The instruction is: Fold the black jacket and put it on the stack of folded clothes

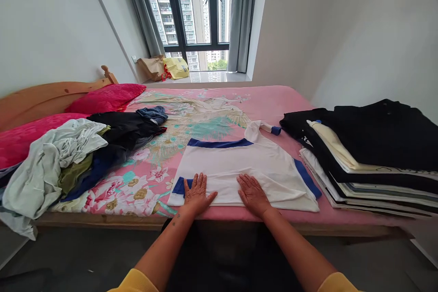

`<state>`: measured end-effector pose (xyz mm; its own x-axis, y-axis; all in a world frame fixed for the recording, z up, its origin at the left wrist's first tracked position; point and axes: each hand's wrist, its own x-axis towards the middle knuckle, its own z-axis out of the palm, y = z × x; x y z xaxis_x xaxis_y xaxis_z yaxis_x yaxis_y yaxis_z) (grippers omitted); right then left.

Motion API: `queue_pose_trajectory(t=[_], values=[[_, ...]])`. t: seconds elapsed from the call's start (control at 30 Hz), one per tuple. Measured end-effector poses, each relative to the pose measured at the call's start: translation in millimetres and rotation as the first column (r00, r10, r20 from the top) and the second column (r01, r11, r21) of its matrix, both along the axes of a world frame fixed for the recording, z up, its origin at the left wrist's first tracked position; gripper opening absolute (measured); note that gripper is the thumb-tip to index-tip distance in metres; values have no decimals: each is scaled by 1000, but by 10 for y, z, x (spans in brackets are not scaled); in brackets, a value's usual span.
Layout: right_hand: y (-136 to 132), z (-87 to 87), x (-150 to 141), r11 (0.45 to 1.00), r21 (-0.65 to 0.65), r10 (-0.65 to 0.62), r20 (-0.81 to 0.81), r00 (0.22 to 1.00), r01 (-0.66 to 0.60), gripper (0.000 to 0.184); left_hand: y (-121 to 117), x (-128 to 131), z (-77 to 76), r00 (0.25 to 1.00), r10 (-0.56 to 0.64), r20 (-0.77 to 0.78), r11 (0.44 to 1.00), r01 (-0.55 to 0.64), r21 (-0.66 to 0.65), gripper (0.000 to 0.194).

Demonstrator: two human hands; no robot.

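Observation:
A white shirt with blue trim point(239, 164) lies partly folded on the pink flowered bed sheet point(205, 105), close to the near edge of the bed. My left hand point(197, 193) rests flat on the shirt's near left part, fingers stretched out beside a blue sleeve band. My right hand point(252, 195) lies flat on the shirt's near middle, fingers spread. Neither hand holds anything. One sleeve with a blue cuff point(275, 130) sticks out at the far right of the shirt.
A loose heap of unfolded clothes point(78, 155) covers the left of the bed by two pink pillows point(106, 97). A stack of folded dark and light garments point(372, 155) stands on the right. Bags point(167, 67) sit on the window sill.

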<state>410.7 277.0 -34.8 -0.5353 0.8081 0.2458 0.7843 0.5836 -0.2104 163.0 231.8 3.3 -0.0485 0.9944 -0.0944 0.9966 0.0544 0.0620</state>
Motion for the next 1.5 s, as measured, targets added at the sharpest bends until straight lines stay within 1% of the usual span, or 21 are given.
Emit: queue_pose_trajectory(t=[0.1,0.2,0.3,0.37,0.43,0.5,0.57,0.6,0.67,0.8,0.87,0.93,1.1,1.2,1.3,1.4,1.5], values=[[-11,37,-12,1000,-20,-1,14,1000,1,49,24,-38,-22,1000,-14,-10,999,13,-35,80],[-15,55,-11,999,-36,-4,20,1000,4,49,33,-77,-18,1000,-31,-1,998,31,-53,71],[-11,62,3,999,-44,-6,21,1000,6,49,9,-106,-9,999,-39,5,999,39,-36,64],[-9,80,-7,998,-56,-13,20,1000,14,49,-14,-84,8,999,-50,-1,999,50,21,62],[-10,115,-58,996,-76,-33,13,999,34,48,-20,-9,39,996,-90,-13,989,91,117,57],[-17,160,-162,996,-80,-45,-15,999,43,48,5,117,71,986,-165,-15,964,164,208,51],[-22,192,-299,998,-54,-18,-65,998,14,47,61,268,80,967,-253,2,938,245,246,50],[-23,198,-367,999,-39,-1,-88,996,-3,47,95,342,68,960,-280,16,933,268,242,50],[-17,186,-474,999,-41,16,-103,995,-21,47,155,464,6,958,-283,45,941,268,208,50],[12,119,-517,992,-128,16,-19,1000,-18,49,191,555,-187,976,-212,57,964,200,173,52],[17,97,-494,988,-152,22,15,1000,-20,51,178,549,-247,977,-206,54,966,194,170,53],[12,88,-480,988,-155,22,26,999,-17,52,165,541,-263,976,-210,50,967,200,160,54],[-2,76,-488,990,-141,23,26,999,-19,53,158,532,-227,974,-224,33,966,217,144,56],[26,72,-433,991,-130,35,39,999,-30,54,147,459,-208,966,-257,18,959,252,131,58],[77,78,-295,994,-112,16,68,998,-8,61,124,313,-167,957,-290,-9,949,288,126,69],[132,86,-108,995,-95,0,110,994,10,70,102,146,-113,955,-292,-51,949,296,112,80],[181,78,100,996,-80,-30,146,989,42,71,90,7,-89,956,-285,-74,952,291,94,83]])
